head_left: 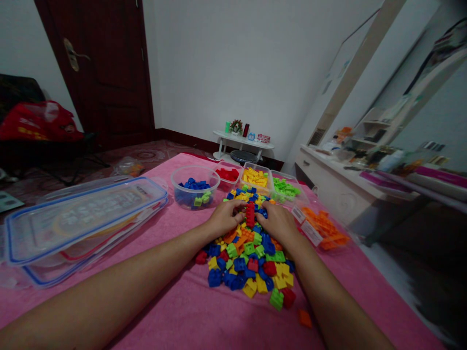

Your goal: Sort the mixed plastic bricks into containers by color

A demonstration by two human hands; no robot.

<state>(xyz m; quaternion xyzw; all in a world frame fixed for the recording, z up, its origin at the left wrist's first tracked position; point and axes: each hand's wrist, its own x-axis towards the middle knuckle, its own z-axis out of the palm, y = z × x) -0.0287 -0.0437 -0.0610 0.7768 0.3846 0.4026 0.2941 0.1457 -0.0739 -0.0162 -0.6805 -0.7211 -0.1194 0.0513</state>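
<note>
A heap of small plastic building bricks [251, 265] in blue, yellow, red, green and orange lies on a pink cloth [204, 321]. Both my hands rest on the far part of the heap. My left hand [224, 218] and my right hand [275, 221] have their fingers curled, and between them stands a short stack of red bricks [250, 214] that both sets of fingertips pinch. Behind the heap stand a round tub of blue bricks [195, 187], a box of red bricks [228, 175], a box of yellow bricks [255, 177], a box of green bricks [286, 189] and a box of orange bricks [323, 226].
Stacked clear lids with blue rims [80, 218] lie at the left on the cloth. One orange brick [304, 318] lies apart near the front. A white dresser [339, 180] stands at the right, a small white table [242, 141] by the far wall, a dark door [102, 68] behind.
</note>
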